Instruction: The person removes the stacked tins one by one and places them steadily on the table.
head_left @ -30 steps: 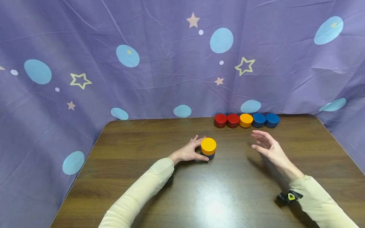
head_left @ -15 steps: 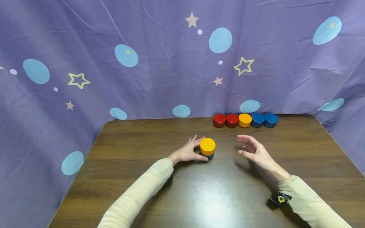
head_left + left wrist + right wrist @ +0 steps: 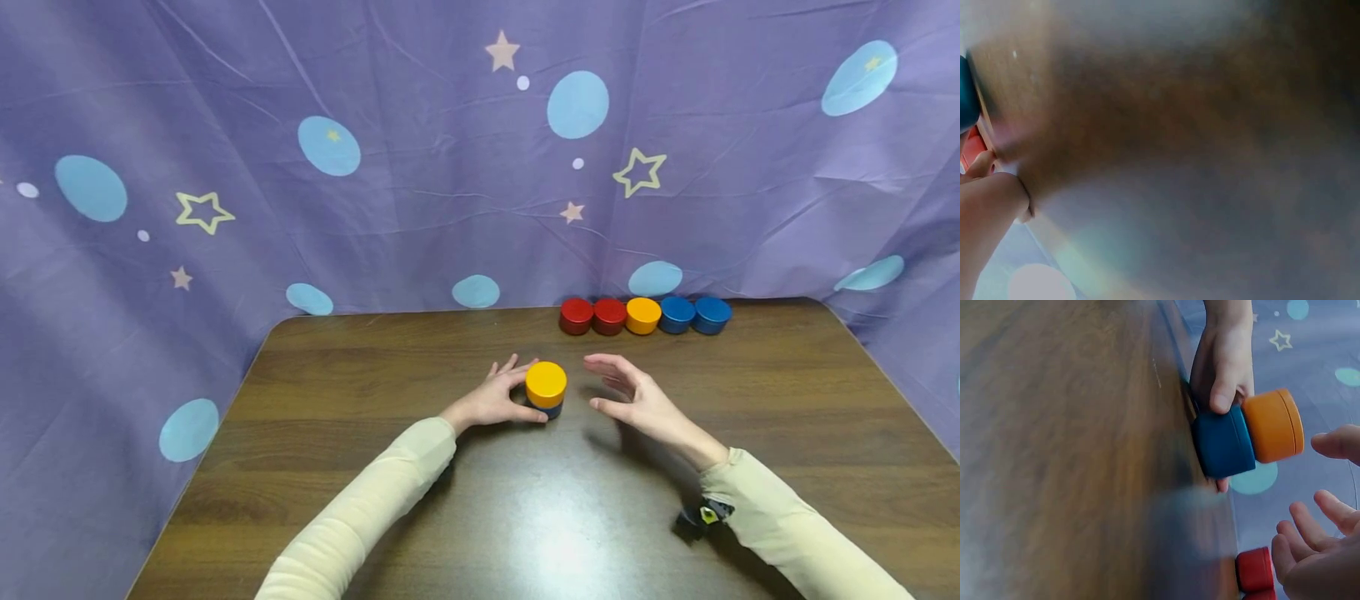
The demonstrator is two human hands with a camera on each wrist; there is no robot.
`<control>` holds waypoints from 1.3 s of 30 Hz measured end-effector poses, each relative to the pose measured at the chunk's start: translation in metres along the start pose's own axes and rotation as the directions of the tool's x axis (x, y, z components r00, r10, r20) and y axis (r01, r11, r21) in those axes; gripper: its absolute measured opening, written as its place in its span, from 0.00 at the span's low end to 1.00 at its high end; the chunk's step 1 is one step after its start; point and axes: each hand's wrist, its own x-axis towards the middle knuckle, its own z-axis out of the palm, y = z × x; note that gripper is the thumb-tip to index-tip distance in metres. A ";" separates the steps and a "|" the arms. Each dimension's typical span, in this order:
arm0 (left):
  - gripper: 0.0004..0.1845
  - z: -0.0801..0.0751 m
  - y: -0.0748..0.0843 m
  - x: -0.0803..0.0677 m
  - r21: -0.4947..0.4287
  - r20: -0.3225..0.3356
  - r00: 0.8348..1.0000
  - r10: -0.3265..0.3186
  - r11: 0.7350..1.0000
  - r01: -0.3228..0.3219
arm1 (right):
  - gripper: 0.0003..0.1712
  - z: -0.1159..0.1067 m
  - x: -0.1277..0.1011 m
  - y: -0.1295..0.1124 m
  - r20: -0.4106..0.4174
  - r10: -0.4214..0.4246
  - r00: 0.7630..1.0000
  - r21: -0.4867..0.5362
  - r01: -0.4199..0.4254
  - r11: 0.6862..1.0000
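Note:
Near the middle of the table, in the head view, a yellow-orange round tin sits on top of a blue round tin. My left hand grips the lower tin from the left, thumb at the near side and fingers round the back. From the right wrist, that thumb shows pressed on the blue tin, below the lidded orange tin. My right hand is just right of the stack, fingers spread and gently bent, holding nothing. Only part of the left hand enters the left wrist view.
A row along the table's back edge has two red tins, a yellow tin and two blue tins. Behind the wooden table hangs a purple curtain. A dark wrist device sits under the right sleeve.
My right hand has moved left across the table toward the stack, its fingers staying apart. The left hand and the two stacked tins have stayed in place.

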 end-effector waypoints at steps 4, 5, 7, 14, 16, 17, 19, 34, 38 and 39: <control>0.40 0.000 -0.002 0.001 0.007 0.005 1.000 -0.008 1.000 0.008 | 0.36 0.007 0.007 -0.006 0.043 -0.001 0.999 -0.020 0.002 1.000; 0.40 0.000 -0.002 0.001 0.009 0.007 1.000 -0.008 1.000 0.008 | 0.36 0.009 0.009 -0.007 0.053 -0.004 0.999 -0.026 0.006 1.000; 0.40 0.000 -0.002 0.001 0.013 0.005 1.000 0.000 1.000 0.000 | 0.37 0.014 0.012 -0.008 0.069 -0.009 0.998 -0.043 0.012 0.999; 0.40 0.000 -0.001 0.000 0.023 -0.002 1.000 0.007 1.000 -0.007 | 0.41 0.030 0.018 -0.005 0.091 -0.006 0.996 -0.096 0.015 0.995; 0.40 0.000 -0.001 0.000 0.023 -0.001 1.000 0.007 1.000 -0.007 | 0.42 0.034 0.019 -0.003 0.090 0.007 0.996 -0.101 0.002 0.995; 0.41 0.000 -0.002 0.000 0.025 -0.002 1.000 0.008 1.000 -0.008 | 0.43 0.036 0.020 -0.002 0.090 0.014 0.996 -0.096 -0.005 0.995; 0.41 0.000 -0.002 -0.001 0.025 0.001 1.000 0.009 1.000 -0.009 | 0.44 0.040 0.021 0.000 0.087 0.027 0.996 -0.077 -0.020 0.997; 0.35 0.001 -0.002 0.001 0.034 -0.008 1.000 0.015 0.999 -0.015 | 0.34 0.043 0.019 0.003 -0.035 0.053 0.998 -0.006 -0.054 0.999; 0.34 0.000 -0.002 0.000 0.036 0.008 1.000 0.009 0.999 -0.009 | 0.34 0.037 0.015 0.000 -0.063 0.086 0.994 0.004 -0.085 0.996; 0.34 0.000 -0.001 -0.001 0.034 0.009 1.000 0.009 0.999 -0.009 | 0.34 0.035 0.013 0.000 -0.069 0.091 0.994 0.003 -0.091 0.996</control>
